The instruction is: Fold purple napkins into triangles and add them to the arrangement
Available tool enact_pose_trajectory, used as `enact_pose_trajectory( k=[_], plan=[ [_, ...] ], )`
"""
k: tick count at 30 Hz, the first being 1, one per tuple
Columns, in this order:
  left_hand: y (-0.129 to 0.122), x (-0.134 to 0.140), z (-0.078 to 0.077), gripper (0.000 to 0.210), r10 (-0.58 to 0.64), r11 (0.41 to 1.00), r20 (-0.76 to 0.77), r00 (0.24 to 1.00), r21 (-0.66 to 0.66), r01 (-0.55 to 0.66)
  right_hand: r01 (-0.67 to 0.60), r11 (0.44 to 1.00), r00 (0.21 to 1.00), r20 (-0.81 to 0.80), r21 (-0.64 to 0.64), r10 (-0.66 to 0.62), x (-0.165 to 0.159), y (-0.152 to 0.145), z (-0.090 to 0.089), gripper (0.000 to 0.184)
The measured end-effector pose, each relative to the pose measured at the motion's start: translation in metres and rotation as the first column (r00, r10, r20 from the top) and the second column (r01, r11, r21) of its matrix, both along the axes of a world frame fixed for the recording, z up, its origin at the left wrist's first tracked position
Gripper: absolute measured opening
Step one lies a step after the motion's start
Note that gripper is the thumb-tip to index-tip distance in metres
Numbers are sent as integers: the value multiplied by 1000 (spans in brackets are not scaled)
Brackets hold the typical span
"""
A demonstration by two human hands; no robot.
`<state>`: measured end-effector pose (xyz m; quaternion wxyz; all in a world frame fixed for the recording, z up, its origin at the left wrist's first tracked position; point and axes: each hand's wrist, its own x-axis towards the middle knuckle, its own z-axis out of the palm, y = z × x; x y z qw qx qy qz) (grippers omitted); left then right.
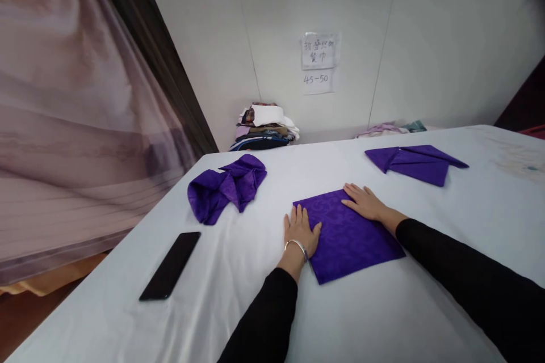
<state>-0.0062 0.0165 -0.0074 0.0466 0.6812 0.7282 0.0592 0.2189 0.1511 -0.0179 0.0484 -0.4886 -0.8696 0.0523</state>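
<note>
A purple patterned napkin (349,241) lies flat on the white-covered table, its shape a neat four-sided piece. My left hand (301,231) rests on its left edge, fingers stretched out and partly on the tablecloth. Across the cloth, my right hand (363,202) is spread flat along the far right edge, near the upper corner. Neither hand grips the fabric. Toward the back right sits a second purple napkin (419,163), folded into a pointed shape. A third purple cloth (227,187) lies crumpled at the back left.
A black phone (170,266) lies on the tablecloth (238,295) at the left. Behind the table's far edge is a stack of folded clothes (266,127). Paper signs (319,62) hang on the wall. A pinkish curtain (76,96) borders the left side.
</note>
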Motion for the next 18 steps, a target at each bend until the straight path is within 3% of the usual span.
enact_pose_trajectory(
  k=[6,9,12,15,18],
  plan=[
    [1,-7,8,69,-14,1000,60,998,-10,15,88,996,996,4,2,-88,56,-22,0,66],
    [-8,4,18,66,-30,998,86,996,66,24,99,995,995,-35,30,-98,82,-44,-1,61],
    [-26,37,27,61,-250,952,76,965,200,231,112,993,991,-76,46,-109,96,-61,0,57],
    [-46,79,29,51,-508,849,77,858,214,484,107,992,989,-105,72,-100,98,-67,1,55],
    [-53,107,28,33,-559,826,88,825,149,544,100,989,987,-136,105,-85,98,-67,-1,51]
  ],
)
